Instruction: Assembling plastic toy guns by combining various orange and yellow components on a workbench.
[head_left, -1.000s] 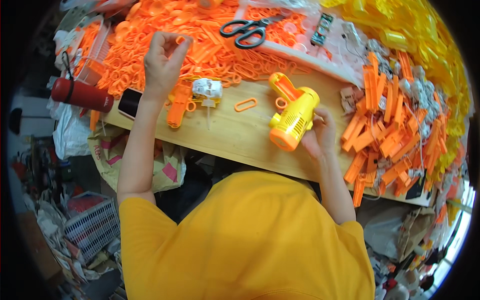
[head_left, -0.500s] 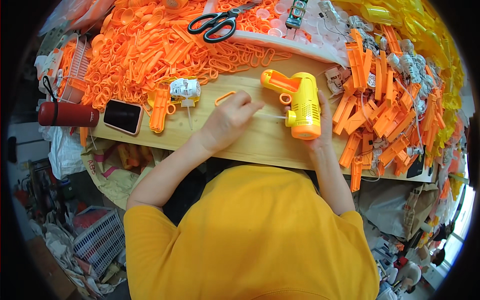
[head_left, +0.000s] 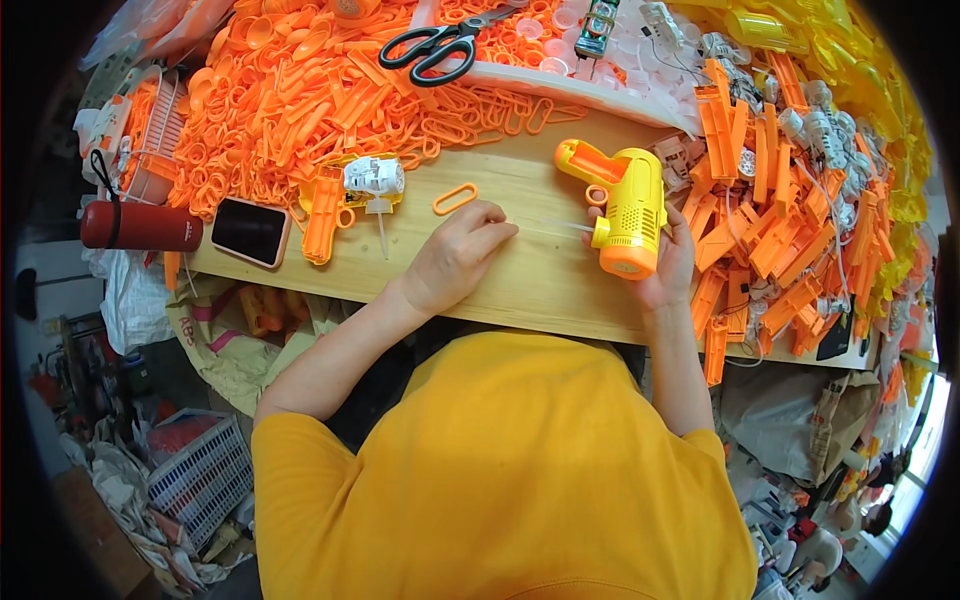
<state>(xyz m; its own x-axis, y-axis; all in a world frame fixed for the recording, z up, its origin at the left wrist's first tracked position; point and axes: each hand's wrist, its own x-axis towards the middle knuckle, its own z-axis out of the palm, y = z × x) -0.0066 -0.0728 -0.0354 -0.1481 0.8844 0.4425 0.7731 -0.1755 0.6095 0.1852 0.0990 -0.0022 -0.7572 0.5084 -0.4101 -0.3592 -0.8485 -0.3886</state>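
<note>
My right hand [head_left: 668,262] holds a yellow and orange gun-shaped toy [head_left: 632,205] from its right side, its orange-lined handle pointing to the upper left. Vent holes dot the yellow barrel, and a small orange ring sits by the handle. From a yellow knob on its left side a thin pale stem [head_left: 575,226] sticks out toward my left hand [head_left: 462,250]. The left fingers are pinched together; what is between them is too small to make out. Just above that hand lies an orange oval loop [head_left: 455,199]. Further left, a half-assembled toy [head_left: 340,200] shows its white mechanism.
Orange plastic parts [head_left: 300,110] are heaped across the back left, with black-handled scissors [head_left: 432,50] on top. At the right are piled orange handle shells [head_left: 765,220] with white motor units. A phone [head_left: 248,233] and a red flask [head_left: 140,226] lie at the left edge.
My right hand has carried the toy to the right. The left hand has stayed nearly in place, so the gap between its fingers and the stem is wider. The orange loop now shows fully.
</note>
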